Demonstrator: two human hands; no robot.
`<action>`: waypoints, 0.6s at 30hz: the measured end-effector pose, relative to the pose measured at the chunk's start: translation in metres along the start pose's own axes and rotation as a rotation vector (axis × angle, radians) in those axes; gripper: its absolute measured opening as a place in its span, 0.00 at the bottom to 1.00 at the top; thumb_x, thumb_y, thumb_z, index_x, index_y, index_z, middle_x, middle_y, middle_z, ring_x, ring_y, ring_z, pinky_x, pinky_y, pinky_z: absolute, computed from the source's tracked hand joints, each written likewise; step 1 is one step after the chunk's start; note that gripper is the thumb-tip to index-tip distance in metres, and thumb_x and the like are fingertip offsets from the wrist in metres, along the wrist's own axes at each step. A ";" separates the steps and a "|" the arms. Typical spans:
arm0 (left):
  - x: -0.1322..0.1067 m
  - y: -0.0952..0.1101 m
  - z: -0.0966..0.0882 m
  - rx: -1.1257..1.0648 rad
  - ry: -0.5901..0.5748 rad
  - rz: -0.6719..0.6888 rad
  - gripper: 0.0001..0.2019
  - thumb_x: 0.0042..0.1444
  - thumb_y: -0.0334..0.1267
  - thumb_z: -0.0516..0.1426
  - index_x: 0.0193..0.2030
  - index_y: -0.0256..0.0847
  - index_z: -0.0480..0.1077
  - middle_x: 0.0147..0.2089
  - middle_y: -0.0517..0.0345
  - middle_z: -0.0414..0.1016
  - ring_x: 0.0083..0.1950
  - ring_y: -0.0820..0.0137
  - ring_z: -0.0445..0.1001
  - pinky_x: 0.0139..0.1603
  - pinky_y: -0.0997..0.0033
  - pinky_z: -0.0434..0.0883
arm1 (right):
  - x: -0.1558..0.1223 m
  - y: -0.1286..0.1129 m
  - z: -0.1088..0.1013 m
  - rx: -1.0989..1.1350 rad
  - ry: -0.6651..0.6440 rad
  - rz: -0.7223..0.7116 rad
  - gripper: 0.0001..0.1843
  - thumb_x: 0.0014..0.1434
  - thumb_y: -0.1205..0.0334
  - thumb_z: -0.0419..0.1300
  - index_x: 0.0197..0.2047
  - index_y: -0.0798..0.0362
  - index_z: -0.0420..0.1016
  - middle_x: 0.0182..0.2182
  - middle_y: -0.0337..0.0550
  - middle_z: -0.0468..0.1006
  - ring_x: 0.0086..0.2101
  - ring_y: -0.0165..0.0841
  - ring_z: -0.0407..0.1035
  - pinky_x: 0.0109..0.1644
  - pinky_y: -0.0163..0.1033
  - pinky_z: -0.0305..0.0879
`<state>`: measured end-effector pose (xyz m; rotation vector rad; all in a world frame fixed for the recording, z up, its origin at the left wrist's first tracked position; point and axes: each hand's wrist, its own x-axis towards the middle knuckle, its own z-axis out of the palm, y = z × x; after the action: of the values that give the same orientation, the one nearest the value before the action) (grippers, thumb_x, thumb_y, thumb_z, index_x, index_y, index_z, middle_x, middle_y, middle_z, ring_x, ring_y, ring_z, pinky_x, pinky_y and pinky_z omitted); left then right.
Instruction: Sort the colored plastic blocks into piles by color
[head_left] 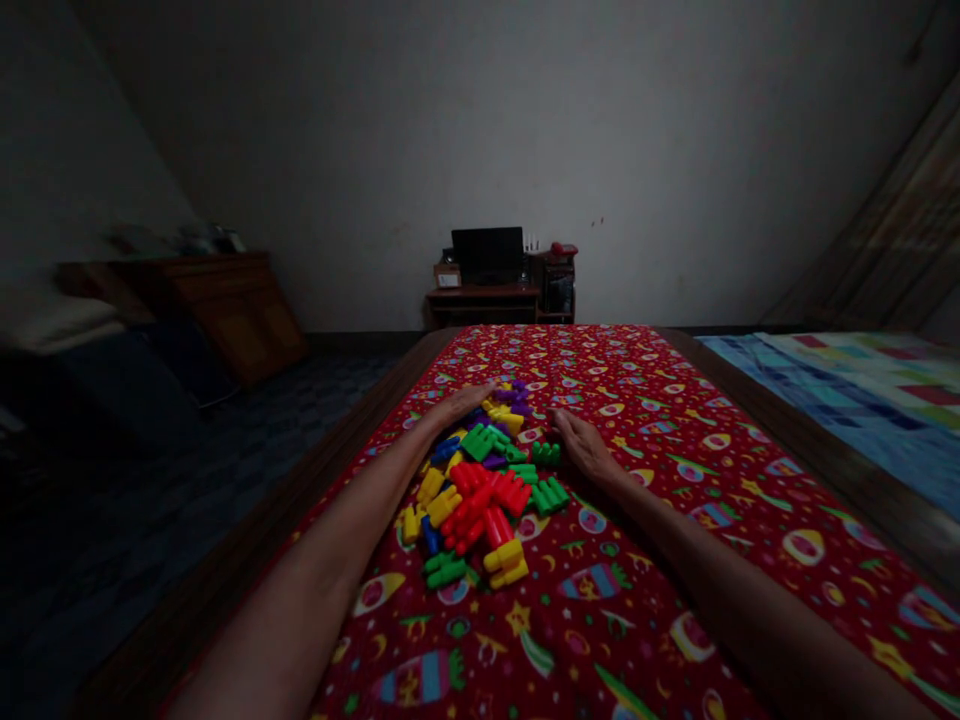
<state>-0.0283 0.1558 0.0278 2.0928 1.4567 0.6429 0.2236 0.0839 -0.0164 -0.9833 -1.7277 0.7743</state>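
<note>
A loose heap of plastic building blocks lies on a red patterned cloth (pixel 600 580). Red blocks (pixel 480 500) fill its middle, with yellow blocks (pixel 506 563) at the near end, green blocks (pixel 550 496) along the right and purple blocks (pixel 517 397) at the far end. My left hand (pixel 466 400) rests flat against the heap's far left side, fingers stretched forward. My right hand (pixel 587 445) lies on its edge to the right of the heap, fingers extended, close to a green block (pixel 546 454). Neither hand grips a block.
Brown borders flank the cloth. To the right lies a blue checked cover (pixel 810 400). At the far wall stands a desk with a dark monitor (pixel 487 255) and a red telephone (pixel 564 249). A wooden cabinet (pixel 232 310) stands at the left on the tiled floor (pixel 330 390).
</note>
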 end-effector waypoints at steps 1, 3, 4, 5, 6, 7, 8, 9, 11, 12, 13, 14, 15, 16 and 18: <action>0.002 0.010 0.005 -0.011 -0.070 0.027 0.30 0.62 0.56 0.41 0.54 0.38 0.74 0.52 0.51 0.78 0.58 0.61 0.71 0.60 0.65 0.65 | 0.000 -0.003 0.000 -0.006 0.012 -0.018 0.30 0.62 0.37 0.44 0.44 0.51 0.75 0.39 0.46 0.78 0.42 0.39 0.71 0.48 0.42 0.67; 0.002 0.032 0.013 -0.034 -0.199 0.073 0.28 0.62 0.56 0.43 0.52 0.41 0.75 0.50 0.55 0.79 0.54 0.64 0.74 0.56 0.69 0.68 | -0.001 -0.008 0.000 -0.005 0.048 -0.021 0.29 0.62 0.38 0.44 0.46 0.51 0.74 0.42 0.46 0.78 0.42 0.38 0.71 0.48 0.42 0.66; -0.002 0.042 0.015 -0.039 -0.264 0.106 0.28 0.62 0.56 0.43 0.52 0.42 0.75 0.50 0.57 0.80 0.53 0.65 0.75 0.55 0.70 0.69 | -0.001 -0.009 -0.001 -0.010 0.082 0.003 0.30 0.62 0.38 0.43 0.46 0.52 0.74 0.41 0.47 0.78 0.41 0.38 0.71 0.47 0.42 0.66; -0.007 0.051 0.015 -0.034 -0.326 0.152 0.27 0.62 0.56 0.43 0.52 0.43 0.75 0.51 0.58 0.79 0.52 0.66 0.75 0.54 0.71 0.69 | -0.001 -0.009 -0.002 -0.017 0.129 0.038 0.31 0.62 0.38 0.42 0.44 0.53 0.74 0.39 0.47 0.78 0.40 0.38 0.71 0.45 0.42 0.66; -0.016 0.060 0.013 -0.012 -0.375 0.216 0.27 0.63 0.55 0.42 0.54 0.43 0.73 0.53 0.58 0.78 0.53 0.66 0.74 0.55 0.71 0.68 | -0.001 -0.008 -0.003 -0.024 0.179 0.077 0.32 0.62 0.38 0.41 0.43 0.54 0.74 0.38 0.47 0.78 0.38 0.38 0.70 0.44 0.42 0.66; -0.027 0.069 0.010 0.027 -0.392 0.290 0.27 0.64 0.55 0.42 0.56 0.44 0.72 0.55 0.58 0.76 0.55 0.65 0.73 0.57 0.70 0.67 | -0.001 -0.006 -0.005 -0.027 0.224 0.114 0.32 0.61 0.37 0.41 0.41 0.54 0.74 0.36 0.47 0.78 0.37 0.38 0.70 0.43 0.42 0.66; -0.041 0.076 0.006 0.085 -0.338 0.345 0.26 0.64 0.54 0.43 0.58 0.45 0.70 0.58 0.58 0.74 0.57 0.65 0.72 0.59 0.69 0.66 | -0.001 -0.004 -0.007 -0.026 0.260 0.140 0.32 0.61 0.37 0.40 0.41 0.55 0.74 0.35 0.47 0.77 0.37 0.38 0.69 0.43 0.42 0.66; -0.057 0.082 0.002 0.136 -0.229 0.366 0.26 0.65 0.54 0.42 0.60 0.45 0.68 0.61 0.57 0.72 0.60 0.64 0.69 0.62 0.67 0.63 | 0.000 -0.002 -0.010 -0.021 0.280 0.152 0.32 0.61 0.37 0.40 0.40 0.54 0.74 0.35 0.47 0.77 0.37 0.38 0.69 0.43 0.41 0.66; -0.098 0.092 -0.004 0.214 -0.021 0.388 0.26 0.66 0.52 0.39 0.62 0.46 0.66 0.64 0.56 0.68 0.64 0.62 0.65 0.65 0.61 0.60 | 0.003 0.000 -0.018 -0.009 0.278 0.143 0.32 0.61 0.37 0.40 0.41 0.53 0.73 0.36 0.47 0.77 0.39 0.38 0.69 0.44 0.41 0.66; -0.121 0.095 -0.004 0.269 0.039 0.415 0.25 0.67 0.51 0.39 0.63 0.48 0.64 0.65 0.56 0.66 0.66 0.61 0.63 0.66 0.58 0.59 | 0.007 -0.001 -0.022 -0.013 0.263 0.130 0.32 0.62 0.37 0.40 0.42 0.53 0.73 0.37 0.47 0.77 0.40 0.38 0.69 0.45 0.41 0.66; -0.145 0.097 -0.001 0.340 0.060 0.445 0.24 0.66 0.51 0.41 0.64 0.50 0.62 0.67 0.56 0.63 0.67 0.60 0.60 0.67 0.54 0.56 | 0.012 -0.002 -0.025 -0.026 0.242 0.113 0.31 0.62 0.38 0.40 0.42 0.53 0.74 0.37 0.47 0.77 0.41 0.39 0.69 0.46 0.42 0.65; -0.167 0.098 0.004 0.427 0.054 0.489 0.23 0.65 0.51 0.45 0.65 0.53 0.61 0.69 0.57 0.60 0.69 0.58 0.57 0.68 0.49 0.53 | 0.020 -0.004 -0.027 -0.046 0.208 0.089 0.31 0.62 0.38 0.39 0.42 0.53 0.74 0.38 0.47 0.77 0.42 0.40 0.69 0.47 0.43 0.65; -0.188 0.099 0.011 0.516 0.015 0.525 0.25 0.63 0.52 0.50 0.66 0.56 0.60 0.70 0.58 0.57 0.71 0.55 0.53 0.69 0.45 0.50 | 0.029 -0.008 -0.028 -0.071 0.156 0.058 0.31 0.63 0.39 0.39 0.42 0.53 0.74 0.39 0.47 0.77 0.43 0.41 0.69 0.49 0.44 0.64; -0.205 0.099 0.020 0.587 -0.026 0.586 0.27 0.60 0.53 0.53 0.66 0.59 0.58 0.71 0.59 0.56 0.71 0.52 0.51 0.68 0.41 0.49 | 0.041 -0.012 -0.027 -0.102 0.090 0.018 0.31 0.63 0.40 0.40 0.42 0.53 0.75 0.39 0.46 0.78 0.44 0.41 0.69 0.51 0.45 0.64; -0.227 0.097 0.036 0.701 -0.063 0.643 0.27 0.60 0.49 0.55 0.66 0.60 0.57 0.71 0.61 0.55 0.71 0.52 0.51 0.69 0.40 0.47 | 0.068 -0.020 -0.018 -0.167 -0.065 -0.087 0.28 0.62 0.40 0.45 0.40 0.52 0.77 0.41 0.46 0.78 0.48 0.43 0.68 0.55 0.46 0.61</action>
<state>-0.0078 -0.0927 0.0418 3.1471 1.0350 0.2814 0.2212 0.1351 0.0352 -0.9964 -1.9028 0.6189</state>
